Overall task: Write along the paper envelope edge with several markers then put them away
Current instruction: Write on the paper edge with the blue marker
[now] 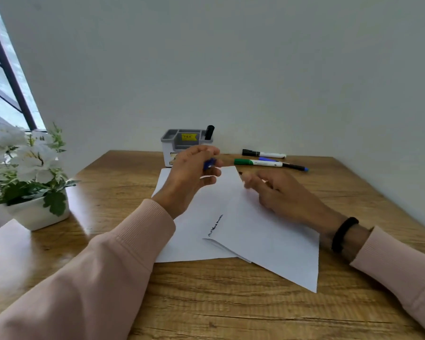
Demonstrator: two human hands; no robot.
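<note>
A potted plant (35,173) stands at the far left of the surface (231,303). The left hand (192,177), raised above the paper envelope (268,236), pinches a blue cap (209,164) in front of the grey organiser (182,143). The right hand (280,192) rests on the envelope; whether it grips a marker I cannot tell. More markers (268,163) lie behind it. An uncapped tip could smear the handwriting (216,225) if dragged carelessly.
</note>
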